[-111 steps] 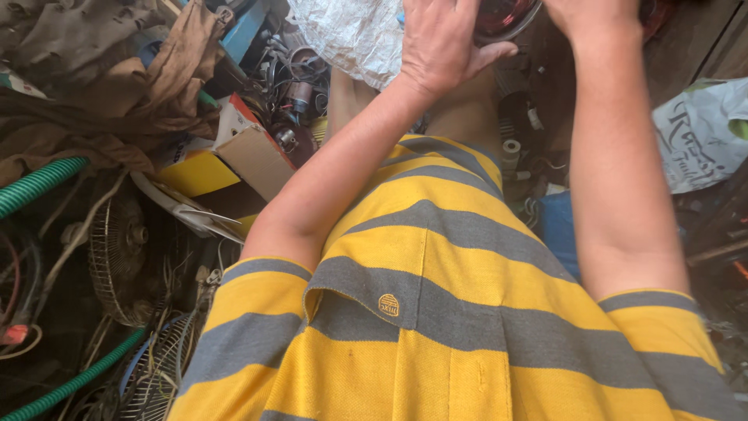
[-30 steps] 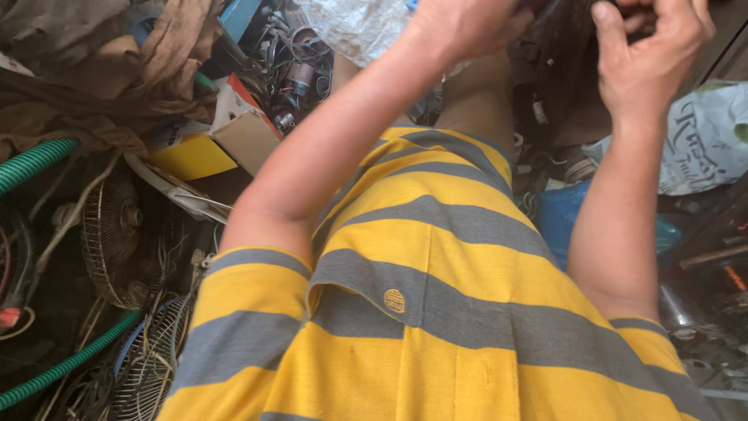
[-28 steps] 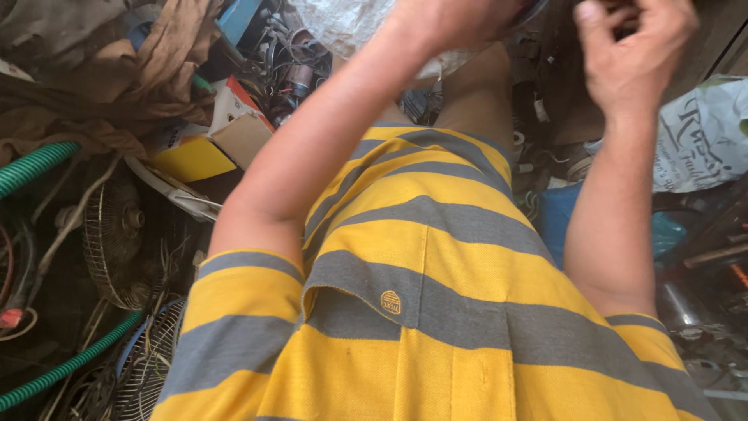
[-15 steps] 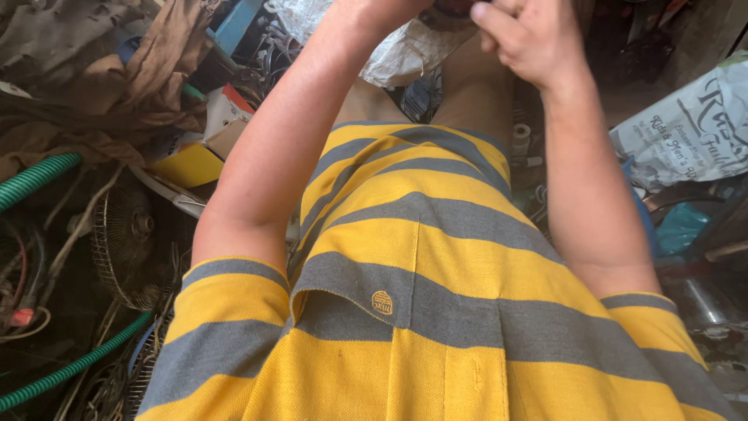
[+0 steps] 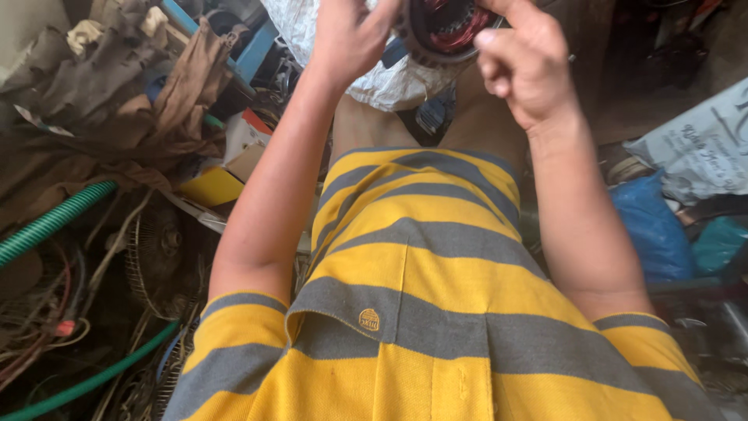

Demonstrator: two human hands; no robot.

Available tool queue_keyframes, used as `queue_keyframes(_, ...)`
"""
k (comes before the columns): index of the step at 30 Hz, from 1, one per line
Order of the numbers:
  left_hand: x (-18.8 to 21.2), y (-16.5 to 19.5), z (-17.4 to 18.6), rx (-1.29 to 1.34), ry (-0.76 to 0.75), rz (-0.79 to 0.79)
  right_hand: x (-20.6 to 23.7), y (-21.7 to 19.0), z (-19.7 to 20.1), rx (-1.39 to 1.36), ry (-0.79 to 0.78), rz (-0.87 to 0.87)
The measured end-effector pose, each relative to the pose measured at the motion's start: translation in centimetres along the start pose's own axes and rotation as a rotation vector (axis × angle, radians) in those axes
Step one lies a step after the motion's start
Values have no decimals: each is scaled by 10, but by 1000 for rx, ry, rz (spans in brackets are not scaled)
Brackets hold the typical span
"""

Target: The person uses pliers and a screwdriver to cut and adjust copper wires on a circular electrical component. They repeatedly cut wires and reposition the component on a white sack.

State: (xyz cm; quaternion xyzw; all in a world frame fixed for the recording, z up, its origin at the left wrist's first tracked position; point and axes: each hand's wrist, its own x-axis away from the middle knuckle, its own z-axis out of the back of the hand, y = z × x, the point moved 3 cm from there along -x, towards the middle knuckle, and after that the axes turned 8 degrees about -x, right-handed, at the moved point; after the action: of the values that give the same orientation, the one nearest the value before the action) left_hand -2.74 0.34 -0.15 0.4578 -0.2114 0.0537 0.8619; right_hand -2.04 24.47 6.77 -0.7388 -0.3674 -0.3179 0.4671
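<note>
Cluttered floor of scrap all around: green hose at left, fan grille beside it, brown rags heaped above, yellow box near the knee, blue bag and grey sack at right. Held up at the top edge, over a white plastic sack: a round motor core with red winding wire inside, partly cut off by the frame. Left hand closed on its left rim; right hand curled at its right rim, fingers pinched, perhaps on a wire, too hidden to tell. Windings seemingly in place yet, so little stripped so far. Nothing between hands and core
</note>
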Motion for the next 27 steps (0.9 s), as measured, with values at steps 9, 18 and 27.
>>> queue_keyframes(9,10,51,-8,337,116,51,-19,-3,25,1375,-228,820)
queue_keyframes(18,0,68,-4,39,25,-10,-22,15,37,1441,-122,1277)
queue_keyframes(27,-2,52,-12,164,110,71,-43,34,51,1477,-220,1486)
